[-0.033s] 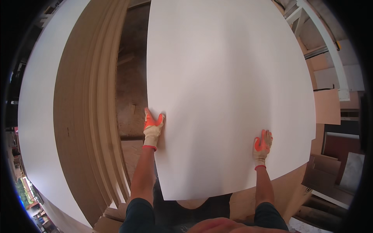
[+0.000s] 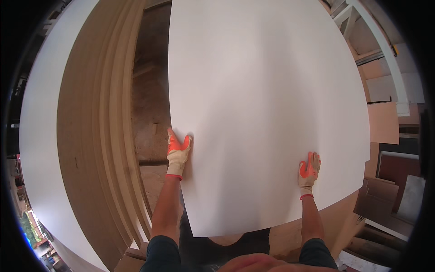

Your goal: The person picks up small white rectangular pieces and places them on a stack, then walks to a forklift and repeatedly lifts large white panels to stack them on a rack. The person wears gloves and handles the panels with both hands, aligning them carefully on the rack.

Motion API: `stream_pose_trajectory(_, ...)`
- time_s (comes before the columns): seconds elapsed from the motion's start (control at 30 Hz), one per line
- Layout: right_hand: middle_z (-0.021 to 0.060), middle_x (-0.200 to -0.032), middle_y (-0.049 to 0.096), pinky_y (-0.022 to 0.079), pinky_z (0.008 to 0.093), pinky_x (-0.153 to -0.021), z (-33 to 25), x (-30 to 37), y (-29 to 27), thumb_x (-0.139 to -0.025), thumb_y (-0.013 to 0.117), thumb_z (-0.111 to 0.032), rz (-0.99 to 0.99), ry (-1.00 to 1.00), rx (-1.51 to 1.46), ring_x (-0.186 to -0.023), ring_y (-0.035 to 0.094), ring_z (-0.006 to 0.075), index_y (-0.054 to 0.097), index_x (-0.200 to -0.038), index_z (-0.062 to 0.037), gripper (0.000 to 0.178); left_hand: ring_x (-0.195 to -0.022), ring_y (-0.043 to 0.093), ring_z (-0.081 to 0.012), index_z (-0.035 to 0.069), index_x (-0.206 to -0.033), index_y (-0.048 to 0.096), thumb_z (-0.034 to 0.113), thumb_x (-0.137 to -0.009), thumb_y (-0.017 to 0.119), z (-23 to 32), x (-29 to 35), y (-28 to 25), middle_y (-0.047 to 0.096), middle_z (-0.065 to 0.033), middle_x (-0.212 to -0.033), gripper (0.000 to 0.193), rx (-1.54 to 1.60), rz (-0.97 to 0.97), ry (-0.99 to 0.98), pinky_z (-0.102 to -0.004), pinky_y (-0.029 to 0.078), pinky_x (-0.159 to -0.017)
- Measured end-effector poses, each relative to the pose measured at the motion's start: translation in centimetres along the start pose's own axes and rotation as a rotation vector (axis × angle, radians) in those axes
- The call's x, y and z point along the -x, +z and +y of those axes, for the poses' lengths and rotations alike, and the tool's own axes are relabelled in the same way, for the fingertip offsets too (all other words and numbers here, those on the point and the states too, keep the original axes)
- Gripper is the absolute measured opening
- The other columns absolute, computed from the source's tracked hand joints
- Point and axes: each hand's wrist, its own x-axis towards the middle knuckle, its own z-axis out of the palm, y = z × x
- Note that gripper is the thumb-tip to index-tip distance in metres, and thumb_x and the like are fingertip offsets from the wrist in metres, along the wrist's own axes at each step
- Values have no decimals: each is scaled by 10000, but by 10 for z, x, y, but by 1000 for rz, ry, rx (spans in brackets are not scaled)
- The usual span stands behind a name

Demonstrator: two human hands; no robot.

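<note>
A large white panel (image 2: 244, 109) lies in front of me, stretching away past the top of the view. My left hand (image 2: 178, 153), in a cream and orange work glove, grips its left edge. The thumb rests on the white face and the fingers go over the edge, their tips partly hidden. Farther right, my right hand (image 2: 309, 173) wears a matching glove. It lies on the panel near the front right, palm down and fingers stretched out, holding nothing.
A tall stack of brown-edged boards (image 2: 86, 136) with a white top stands on the left. Between stack and panel runs a gap with a dusty brown floor (image 2: 152, 99). A white metal frame (image 2: 385, 50) and board offcuts (image 2: 383, 122) are at the right. Brown board (image 2: 290, 231) shows below the panel.
The stack at left appears slightly farther left, and my right hand a little farther right. The left hand keeps its place on the panel's edge.
</note>
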Motion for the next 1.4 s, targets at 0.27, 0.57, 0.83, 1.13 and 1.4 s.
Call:
stream_pose_trajectory(0.27,188,-1604,459,215,504,-1294,6,-9,10,-972,636,-178,-108,120,4,-1536,354,356,521,-1514,-43,571,-1488,423,-360,-15,-1645,165,388,-912,723,12,-13,4,390,-236,-1634,1005,104,-137,-105,-403,388,-1184)
stream_pose_trajectory(0.57,168,-1584,490,253,478,-1284,-16,-18,5,-985,637,-234,21,71,-10,-1510,398,345,558,-1478,-52,532,-1464,461,-294,5,-1659,182,303,-925,761,26,-58,-9,371,-207,-1653,981,159,-69,-76,-356,493,-1089)
stream_pose_trajectory(0.83,159,-1567,511,268,478,-1278,-39,-29,-18,-972,662,-240,25,97,-21,-1506,402,346,561,-1471,-68,537,-1525,363,-311,-22,-1648,189,259,-949,738,35,-62,-35,319,-207,-1677,932,40,-23,7,-382,363,-1214)
stream_pose_trajectory(1.13,142,-1563,515,296,462,-1271,-26,-24,-2,-968,684,-230,62,86,-28,-1492,432,322,582,-1461,-91,523,-1528,338,-256,-30,-1648,191,210,-1005,718,-5,-52,-27,224,-173,-1712,865,199,17,67,-370,361,-1224)
stream_pose_trajectory(1.4,97,-1588,491,255,420,-1286,-3,-28,6,-994,651,-269,70,54,35,-1521,391,283,544,-1515,-155,544,-1452,444,-231,3,-1645,240,279,-994,747,-13,-8,-12,334,-146,-1671,870,-102,106,-22,-368,371,-1215)
